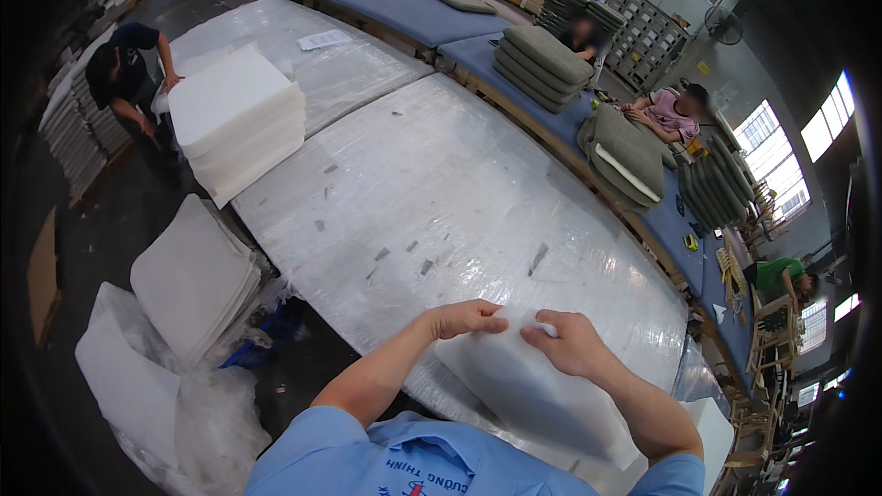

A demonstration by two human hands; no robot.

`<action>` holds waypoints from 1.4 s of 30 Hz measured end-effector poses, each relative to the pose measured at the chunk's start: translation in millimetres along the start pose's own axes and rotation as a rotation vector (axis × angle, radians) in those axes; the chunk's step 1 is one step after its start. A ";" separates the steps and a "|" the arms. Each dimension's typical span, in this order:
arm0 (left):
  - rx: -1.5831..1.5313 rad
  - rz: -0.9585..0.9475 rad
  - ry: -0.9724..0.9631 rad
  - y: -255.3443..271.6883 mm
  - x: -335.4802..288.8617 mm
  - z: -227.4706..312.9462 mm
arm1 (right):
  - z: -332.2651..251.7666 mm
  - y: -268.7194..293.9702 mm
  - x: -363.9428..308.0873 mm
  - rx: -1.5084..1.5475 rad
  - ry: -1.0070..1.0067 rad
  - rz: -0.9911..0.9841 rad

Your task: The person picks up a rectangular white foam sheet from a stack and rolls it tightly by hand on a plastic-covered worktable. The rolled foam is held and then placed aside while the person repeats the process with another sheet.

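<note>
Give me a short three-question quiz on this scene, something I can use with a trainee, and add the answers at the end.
1. Multiple choice: What colour is the shirt of the person wearing the camera?
A) Green
B) Light blue
C) Pink

2. True or false: The wearer's left hand and right hand are gripping a green cushion.

3. Fill the gap: Beyond the wearer's worktable, the stacked grey-green cushions lie on a long table with a ____ top.

Key:
1. B
2. False: both hands grip a white sheet.
3. blue
</note>
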State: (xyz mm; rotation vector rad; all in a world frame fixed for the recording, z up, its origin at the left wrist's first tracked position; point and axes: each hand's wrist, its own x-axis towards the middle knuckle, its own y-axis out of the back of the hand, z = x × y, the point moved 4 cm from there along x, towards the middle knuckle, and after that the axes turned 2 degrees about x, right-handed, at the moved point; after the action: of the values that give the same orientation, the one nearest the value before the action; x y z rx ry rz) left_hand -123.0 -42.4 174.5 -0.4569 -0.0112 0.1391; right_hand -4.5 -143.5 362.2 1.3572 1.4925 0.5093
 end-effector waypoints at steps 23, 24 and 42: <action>-0.118 0.505 -0.103 -35.6 -2.1 -1.2 | 27.7 -25.0 30.4 0.411 -0.389 -0.516; -0.111 0.501 -0.122 -35.8 -0.7 -2.1 | 27.9 -28.1 34.1 0.455 -0.382 -0.522; 0.947 0.845 -0.339 -116.5 -64.0 54.2 | 62.5 -79.0 48.8 0.673 -0.218 -0.388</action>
State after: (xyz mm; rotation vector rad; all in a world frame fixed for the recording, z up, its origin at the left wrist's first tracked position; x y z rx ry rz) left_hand -173.4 -130.7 275.8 0.5429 -0.0805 1.0025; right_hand 18.4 -140.2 252.7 1.4986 1.7590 -0.4164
